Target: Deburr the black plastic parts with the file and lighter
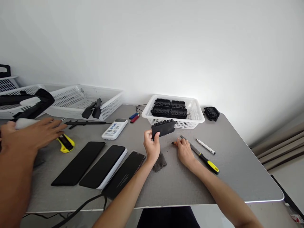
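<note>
Head view: the left hand [152,148] is closed round a black part [163,128], held up just in front of the basket [197,119], where more such parts lie packed; a further pile [212,113] sits beside it on the table [235,167]. The right hand [184,152] rests curled, fingertips at a small orange piece [174,143]; whether it grips it I cannot tell. A file [201,155] and pen [205,146] lie just beside. Phones [103,166] and a co-worker's hand [35,133] are to the left; the table is grey, with a bare white wall behind
</note>
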Tool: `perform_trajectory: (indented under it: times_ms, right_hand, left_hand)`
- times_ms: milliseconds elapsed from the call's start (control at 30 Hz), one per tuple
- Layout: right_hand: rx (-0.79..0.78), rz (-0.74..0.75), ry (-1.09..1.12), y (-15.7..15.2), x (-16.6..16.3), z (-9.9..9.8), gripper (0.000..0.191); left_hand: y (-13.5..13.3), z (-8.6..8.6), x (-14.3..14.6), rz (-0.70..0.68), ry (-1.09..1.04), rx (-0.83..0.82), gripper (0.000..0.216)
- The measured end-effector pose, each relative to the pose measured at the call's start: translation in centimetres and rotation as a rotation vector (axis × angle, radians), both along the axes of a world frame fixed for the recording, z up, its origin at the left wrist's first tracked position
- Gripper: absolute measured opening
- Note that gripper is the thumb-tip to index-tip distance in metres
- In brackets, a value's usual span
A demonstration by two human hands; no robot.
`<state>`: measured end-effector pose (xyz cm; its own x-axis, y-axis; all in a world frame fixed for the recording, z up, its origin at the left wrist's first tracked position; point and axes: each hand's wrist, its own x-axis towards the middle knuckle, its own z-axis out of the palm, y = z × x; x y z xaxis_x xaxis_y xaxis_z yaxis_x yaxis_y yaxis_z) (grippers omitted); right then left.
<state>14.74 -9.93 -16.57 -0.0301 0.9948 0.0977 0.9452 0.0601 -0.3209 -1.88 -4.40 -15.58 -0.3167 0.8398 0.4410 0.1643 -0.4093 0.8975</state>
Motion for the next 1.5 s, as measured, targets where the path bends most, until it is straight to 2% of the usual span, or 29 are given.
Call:
perform_trajectory:
  times_ms: [167,233,267,333,400,433,500,600,767,867,933,1000,1100,1167,1267,1400,1500]
  right_hand:
    - [0.012,0.025,0.014,-0.4,0.3,0.3,0.049]
    - [0.061,0.021,0.139,-0.4,0.2,0.5,0.046]
    - [0.081,0.024,0.295,-0.3,0.1,0.7,0.043]
    - [0.074,0.039,0.796,0.0,-0.2,1.1,0.04]
    - [-0.019,0.081,1.339,0.3,-0.4,1.5,0.054]
    - [-0.067,0.102,1.545,0.5,-0.5,1.7,0.058]
    - [-0.105,0.11,1.782,0.7,-0.6,1.9,0.054]
    - [-0.06,0.027,1.885,0.9,-0.6,2.0,0.036]
    - [-0.028,-0.032,1.884,1.1,-0.5,1.8,0.036]
    - [0.01,-0.066,1.881,1.1,-0.6,1.6,0.036]
    - [0.054,-0.09,1.884,1.1,-0.7,1.5,0.036]
    - [0.079,-0.09,1.865,1.0,-0.8,1.3,0.037]
    - [0.079,-0.067,1.781,1.0,-0.8,1.2,0.041]
    - [0.051,-0.05,1.66,1.1,-0.3,1.4,0.042]
    - [0.024,-0.025,1.314,1.2,1.0,2.2,0.037]
    - [0.149,-0.097,0.903,1.1,3.2,3.8,0.03]
    - [0.174,-0.158,0.64,0.7,4.4,4.8,0.023]
  left_hand:
    - [-0.3,0.3,0.0,-0.013,0.157,0.076,0.02]
    - [-0.5,0.4,0.0,-0.045,0.217,0.15,0.011]
    - [-0.5,0.5,0.1,-0.073,0.251,0.204,0.005]
    - [-0.7,0.6,0.1,-0.141,0.337,0.344,0.011]
    - [-0.7,0.5,0.3,-0.197,0.435,0.497,0.02]
    - [-0.8,0.5,0.3,-0.211,0.478,0.564,0.022]
    - [-0.7,0.4,0.5,-0.209,0.541,0.65,0.025]
    - [-0.6,0.2,0.4,-0.187,0.573,0.642,0.027]
    - [-0.4,0.2,0.1,-0.174,0.518,0.5,0.027]
    - [-0.5,0.4,0.1,-0.181,0.289,0.336,0.026]
    - [-0.4,0.6,0.3,-0.241,0.054,0.178,0.026]
    - [-0.3,0.8,0.5,-0.348,-0.138,0.01,0.038]
    - [-0.1,1.0,0.8,-0.516,-0.263,-0.194,0.056]
    - [0.0,1.0,0.9,-0.543,-0.304,-0.253,0.056]
    - [0.2,0.7,0.9,-0.464,-0.36,-0.263,0.059]
    - [0.4,0.4,0.7,-0.394,-0.402,-0.251,0.065]
    - [0.5,0.4,0.6,-0.371,-0.431,-0.227,0.066]
